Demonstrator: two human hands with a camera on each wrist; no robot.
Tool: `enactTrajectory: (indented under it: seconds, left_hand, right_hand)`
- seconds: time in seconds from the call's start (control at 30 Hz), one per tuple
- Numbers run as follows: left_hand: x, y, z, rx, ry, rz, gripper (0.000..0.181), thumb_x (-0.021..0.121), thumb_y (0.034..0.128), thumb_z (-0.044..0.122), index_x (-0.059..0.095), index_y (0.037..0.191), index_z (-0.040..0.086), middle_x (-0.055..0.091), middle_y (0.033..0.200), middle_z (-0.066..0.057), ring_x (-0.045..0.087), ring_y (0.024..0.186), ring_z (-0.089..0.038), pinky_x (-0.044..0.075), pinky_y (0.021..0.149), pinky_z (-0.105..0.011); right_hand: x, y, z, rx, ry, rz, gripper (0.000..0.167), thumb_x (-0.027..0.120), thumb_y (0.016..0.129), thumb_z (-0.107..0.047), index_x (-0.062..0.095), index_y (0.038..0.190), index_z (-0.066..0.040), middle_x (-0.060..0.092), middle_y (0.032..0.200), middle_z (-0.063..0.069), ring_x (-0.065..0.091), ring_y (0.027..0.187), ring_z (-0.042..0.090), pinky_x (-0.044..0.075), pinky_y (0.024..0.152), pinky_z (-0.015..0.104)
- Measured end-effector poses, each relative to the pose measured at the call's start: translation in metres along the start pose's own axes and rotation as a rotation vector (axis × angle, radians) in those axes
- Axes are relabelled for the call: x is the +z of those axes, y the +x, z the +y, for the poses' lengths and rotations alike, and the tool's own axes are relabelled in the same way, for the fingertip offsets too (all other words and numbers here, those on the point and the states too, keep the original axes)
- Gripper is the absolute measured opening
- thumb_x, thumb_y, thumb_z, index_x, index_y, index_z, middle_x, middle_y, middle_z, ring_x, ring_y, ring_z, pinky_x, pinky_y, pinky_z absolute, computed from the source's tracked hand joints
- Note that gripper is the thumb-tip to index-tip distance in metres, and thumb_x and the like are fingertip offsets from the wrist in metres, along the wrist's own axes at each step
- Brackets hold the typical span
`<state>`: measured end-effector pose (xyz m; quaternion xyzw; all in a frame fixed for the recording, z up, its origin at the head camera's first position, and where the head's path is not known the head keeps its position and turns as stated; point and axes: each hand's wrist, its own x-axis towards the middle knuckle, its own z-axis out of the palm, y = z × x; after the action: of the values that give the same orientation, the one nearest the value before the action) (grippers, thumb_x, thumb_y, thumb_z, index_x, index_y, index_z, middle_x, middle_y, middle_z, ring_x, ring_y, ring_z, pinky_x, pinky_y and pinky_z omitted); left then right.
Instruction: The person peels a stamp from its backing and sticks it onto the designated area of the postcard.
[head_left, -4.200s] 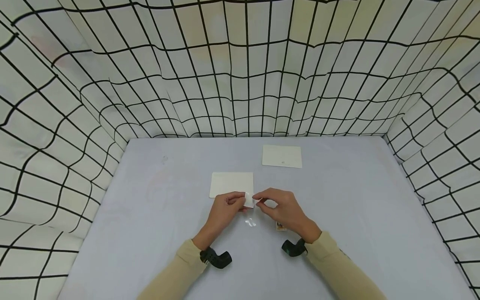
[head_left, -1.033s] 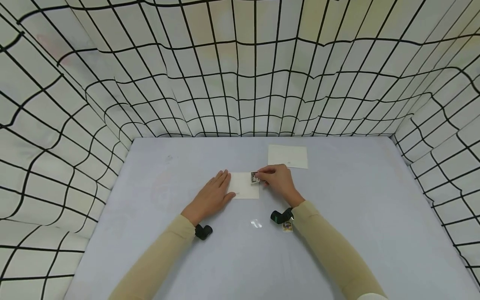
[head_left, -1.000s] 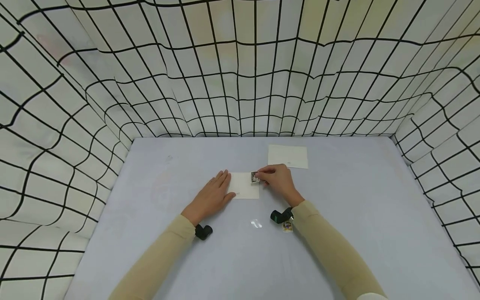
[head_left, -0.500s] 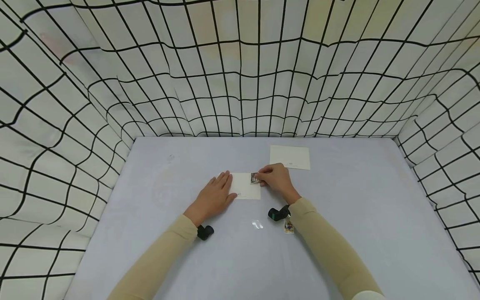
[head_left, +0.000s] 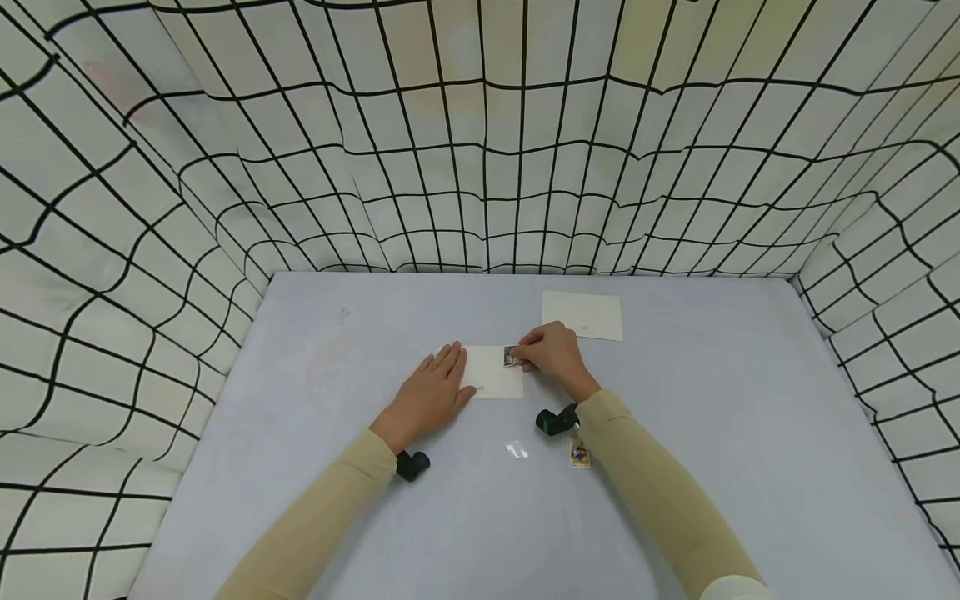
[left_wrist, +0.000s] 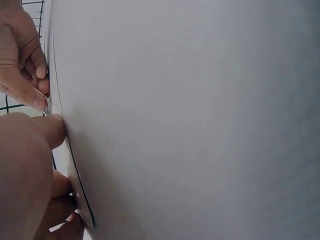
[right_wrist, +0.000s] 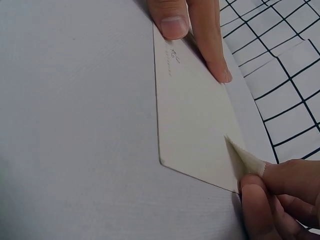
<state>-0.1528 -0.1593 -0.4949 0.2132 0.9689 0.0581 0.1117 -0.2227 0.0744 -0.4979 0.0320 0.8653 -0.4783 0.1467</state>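
Observation:
A cream-white card (head_left: 491,383) lies flat on the table, small print along its near edge. My left hand (head_left: 431,392) rests on the card's left end, fingers straight; in the right wrist view its fingertips (right_wrist: 175,27) press the card. At the far right corner my right hand (head_left: 555,354) pinches a small dark-pictured postage stamp (head_left: 509,357) between thumb and fingers. In the right wrist view the stamp (right_wrist: 245,157) shows its pale back and toothed edge, tilted up with one corner at the card. In the left wrist view, the right hand's fingers (left_wrist: 22,92) hold the stamp edge-on.
A second cream card (head_left: 592,317) lies farther back on the right. A colourful stamp (head_left: 580,453) lies beside the right sleeve. A shiny piece of clear film (head_left: 516,450) lies nearer the front. Black netting over white sheets surrounds the table (head_left: 337,517) at back and sides.
Earlier both hands held a small white piece and clear film before the card. Now the left hand rests on the card and the right holds the stamp at its corner. The last second shows little movement.

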Motion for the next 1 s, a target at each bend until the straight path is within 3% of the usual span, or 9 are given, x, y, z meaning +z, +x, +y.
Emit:
enactTrajectory:
  seconds: [1.0]
  left_hand:
    - [-0.001,-0.001,0.002,0.001,-0.004,0.012,0.071,0.047,0.1099,0.042,0.028,0.16,-0.006,0.026,0.17,-0.022,0.027,0.16,-0.038,0.031,0.128,-0.054]
  right_hand:
    - [-0.003,0.012,-0.002,0.026,-0.131,-0.051,0.019,0.081,0.091,-0.023,0.08,0.099,-0.005,0.078,0.078,0.006,0.067,0.057,0.006,0.05,0.057,0.017]
